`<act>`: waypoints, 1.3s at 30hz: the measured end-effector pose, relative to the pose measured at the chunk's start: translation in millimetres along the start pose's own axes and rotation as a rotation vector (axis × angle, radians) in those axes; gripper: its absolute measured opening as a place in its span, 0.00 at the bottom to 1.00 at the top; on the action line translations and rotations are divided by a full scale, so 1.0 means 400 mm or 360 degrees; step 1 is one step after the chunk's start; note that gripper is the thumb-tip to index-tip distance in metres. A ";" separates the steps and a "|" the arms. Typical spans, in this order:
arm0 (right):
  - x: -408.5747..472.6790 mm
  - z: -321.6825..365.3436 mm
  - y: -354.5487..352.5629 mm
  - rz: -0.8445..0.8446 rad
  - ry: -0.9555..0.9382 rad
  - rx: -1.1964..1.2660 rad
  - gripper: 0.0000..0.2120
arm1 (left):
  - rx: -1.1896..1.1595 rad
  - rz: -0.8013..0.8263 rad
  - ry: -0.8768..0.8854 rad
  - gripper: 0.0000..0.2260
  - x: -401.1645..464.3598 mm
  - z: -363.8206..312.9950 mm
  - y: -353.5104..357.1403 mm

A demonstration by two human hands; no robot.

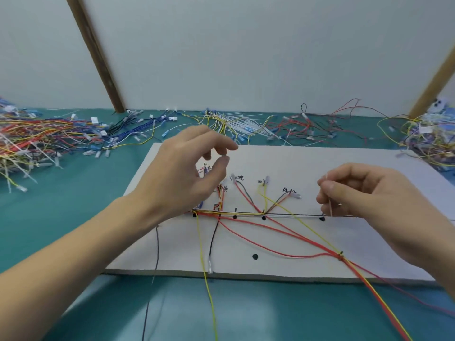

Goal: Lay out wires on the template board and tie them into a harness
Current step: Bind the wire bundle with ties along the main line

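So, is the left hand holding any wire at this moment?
No, the left hand hovers above the template board with loosely curled fingers, and nothing is between its thumb and fingers.

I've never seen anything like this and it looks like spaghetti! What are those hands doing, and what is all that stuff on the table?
The camera sits on a person's head, so you look down at their own two hands. In front of them lies a white template board on a green table. It has black lines, dots and small written labels that show where each wire should go. Red, yellow and black wires already run along the lines, and some hang off the near edge. The right hand pinches a thin pale strip, probably a tie for bundling the wires. The left hand hovers over the board with fingers loosely curled, holding nothing. Heaps of spare wires and white ties wait at the back.
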State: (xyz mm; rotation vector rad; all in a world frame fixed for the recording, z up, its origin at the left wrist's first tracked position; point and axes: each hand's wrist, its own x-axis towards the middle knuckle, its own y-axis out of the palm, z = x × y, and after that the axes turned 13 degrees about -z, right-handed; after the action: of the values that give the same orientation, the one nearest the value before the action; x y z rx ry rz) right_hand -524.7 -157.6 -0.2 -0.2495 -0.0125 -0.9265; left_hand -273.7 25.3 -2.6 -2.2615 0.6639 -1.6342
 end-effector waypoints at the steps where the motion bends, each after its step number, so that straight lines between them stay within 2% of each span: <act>1: 0.005 0.008 0.013 0.0020 -0.0017 0.0021 0.03 | -0.0092 0.0045 -0.0016 0.08 0.002 -0.013 0.004; 4: 0.024 0.033 0.055 0.0070 -0.0141 0.0015 0.02 | -0.0443 0.0328 -0.0343 0.08 0.006 -0.048 0.030; 5: 0.031 0.043 0.073 0.0101 -0.0177 0.0033 0.02 | -0.0453 0.0406 -0.0348 0.07 0.003 -0.049 0.040; 7: 0.052 0.060 0.110 0.0185 -0.0221 0.0069 0.02 | -0.0262 0.0520 -0.0134 0.06 -0.006 -0.041 0.050; 9: 0.078 0.072 0.148 0.0259 -0.0226 0.0060 0.02 | -0.0109 0.0573 0.0065 0.06 -0.018 -0.023 0.047; 11: 0.107 0.076 0.179 0.0321 -0.0179 0.0030 0.04 | -0.0096 0.0570 0.0117 0.06 -0.035 -0.001 0.039; 16: 0.150 0.050 0.226 0.0348 -0.0137 -0.0032 0.09 | -0.0195 0.0613 0.0038 0.07 -0.053 0.025 0.033; 22: 0.156 0.003 0.241 0.0330 -0.0101 0.0041 0.10 | -0.0364 0.0831 -0.0308 0.07 -0.056 0.044 -0.003; 25: 0.160 -0.006 0.243 0.0308 -0.0135 0.0070 0.11 | -0.0335 0.0920 -0.0243 0.07 -0.059 0.048 -0.004; 28: 0.159 -0.016 0.242 0.0323 -0.0154 0.0090 0.11 | -0.0331 0.0908 -0.0185 0.04 -0.064 0.051 0.009; 33: 0.154 -0.024 0.241 0.0327 -0.0176 0.0067 0.07 | -0.0251 0.0837 -0.0251 0.05 -0.071 0.049 0.015; 39: 0.171 -0.002 0.205 0.0260 -0.0117 0.0163 0.06 | -0.0210 0.0755 -0.0191 0.05 -0.078 0.043 0.024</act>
State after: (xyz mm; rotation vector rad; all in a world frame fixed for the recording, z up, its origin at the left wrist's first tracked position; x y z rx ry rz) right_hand -418.4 -164.7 -9.9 -0.1863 -0.1061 -0.7516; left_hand -267.6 32.3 -38.2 -2.0524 1.1962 -1.2487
